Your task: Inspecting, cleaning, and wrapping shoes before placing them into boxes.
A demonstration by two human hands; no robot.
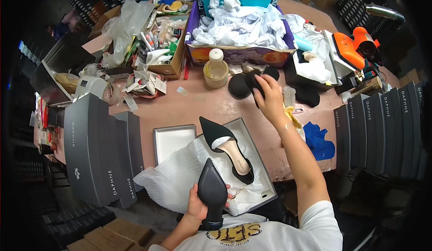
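Observation:
My left hand (198, 204) grips a black pointed shoe (212, 184), its dark sole turned up and its toe pointing away from me. A matching black shoe (217, 132) with a beige insole and white paper in its toe lies in the open grey shoebox (265, 179) on white tissue paper (168, 179). Farther off, my right hand (268, 96) is closed on a black sponge pad (254, 83); its fingers partly hide the pad. More round black pads (239, 87) lie beside it, next to a glass jar with a white cap (216, 69).
Stacked grey shoeboxes flank me at the left (90, 156) and right (389, 129). A purple carton (238, 55) of crumpled white paper stands at the back. An orange heat gun (355, 46) is at the back right, a blue cloth (318, 141) nearer. A white box lid (173, 143) lies left of the shoe.

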